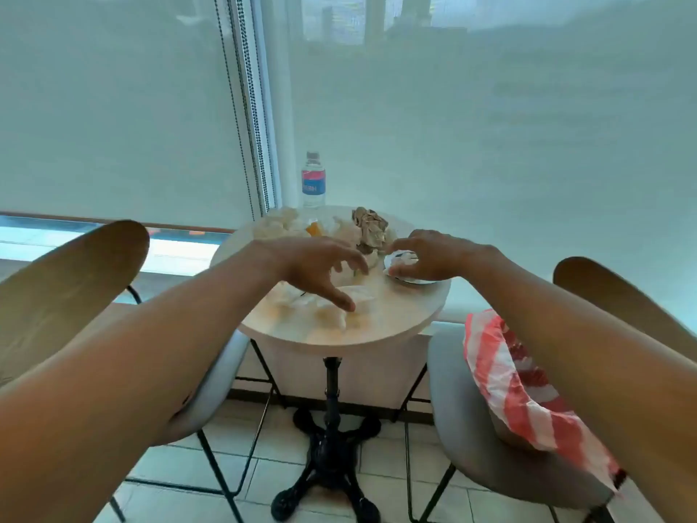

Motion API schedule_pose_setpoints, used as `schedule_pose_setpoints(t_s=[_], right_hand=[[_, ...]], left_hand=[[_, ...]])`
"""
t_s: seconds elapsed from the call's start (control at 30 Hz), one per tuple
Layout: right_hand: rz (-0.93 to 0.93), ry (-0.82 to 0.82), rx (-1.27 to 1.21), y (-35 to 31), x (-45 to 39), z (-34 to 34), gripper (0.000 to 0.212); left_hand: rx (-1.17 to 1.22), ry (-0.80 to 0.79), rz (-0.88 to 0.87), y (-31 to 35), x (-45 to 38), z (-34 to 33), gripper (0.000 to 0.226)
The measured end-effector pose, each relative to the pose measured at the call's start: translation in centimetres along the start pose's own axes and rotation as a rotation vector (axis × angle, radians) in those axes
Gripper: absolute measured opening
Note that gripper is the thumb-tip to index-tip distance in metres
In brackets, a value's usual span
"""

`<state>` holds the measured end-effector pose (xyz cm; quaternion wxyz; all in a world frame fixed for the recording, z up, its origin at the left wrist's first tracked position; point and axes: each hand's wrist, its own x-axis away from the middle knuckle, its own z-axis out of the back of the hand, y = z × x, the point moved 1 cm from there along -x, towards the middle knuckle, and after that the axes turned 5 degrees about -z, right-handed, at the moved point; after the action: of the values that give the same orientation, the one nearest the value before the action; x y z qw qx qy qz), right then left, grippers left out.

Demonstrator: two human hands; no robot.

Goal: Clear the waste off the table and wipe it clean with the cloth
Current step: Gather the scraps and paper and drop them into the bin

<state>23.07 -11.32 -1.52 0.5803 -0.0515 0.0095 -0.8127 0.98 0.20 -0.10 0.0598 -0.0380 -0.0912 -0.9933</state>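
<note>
A small round wooden table (377, 326) carries scattered waste. Crumpled white tissues (279, 222) lie at the back left, an orange scrap (313, 229) beside them, and a crumpled brown paper (369, 226) at the back. More white wrappers (328, 307) lie near the front. A small plate (409, 275) sits at the right. My left hand (320, 268) hovers over the front wrappers with fingers spread, holding nothing. My right hand (430, 254) reaches over the plate with fingers loosely bent; nothing is visibly held. No cloth is visible.
A water bottle (313, 181) stands at the table's far edge against the window blind. A red-and-white striped plastic bag (520, 386) lies open on the grey chair (452, 439) at the right. Another chair (71, 266) stands at the left. The floor is tiled.
</note>
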Motion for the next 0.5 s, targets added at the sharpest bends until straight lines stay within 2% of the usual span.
schedule_pose_setpoints(t_s=[0.1, 0.2, 0.33, 0.5], right_hand=[[0.044, -0.007, 0.019, 0.4, -0.5, -0.4, 0.040], [0.082, -0.032, 0.018, 0.7, -1.1, -1.2, 0.034], [0.113, -0.041, 0.034, 1.2, -1.8, -1.8, 0.028], [0.084, -0.017, -0.002, 1.7, -2.2, -2.5, 0.021]], left_hand=[[0.007, -0.099, 0.084, 1.2, -0.1, -0.6, 0.073], [0.028, -0.145, 0.120, 1.7, -0.3, -1.4, 0.069], [0.017, -0.151, 0.127, 1.6, -0.5, -2.1, 0.060], [-0.013, -0.188, 0.130, 1.4, -1.2, -2.4, 0.061]])
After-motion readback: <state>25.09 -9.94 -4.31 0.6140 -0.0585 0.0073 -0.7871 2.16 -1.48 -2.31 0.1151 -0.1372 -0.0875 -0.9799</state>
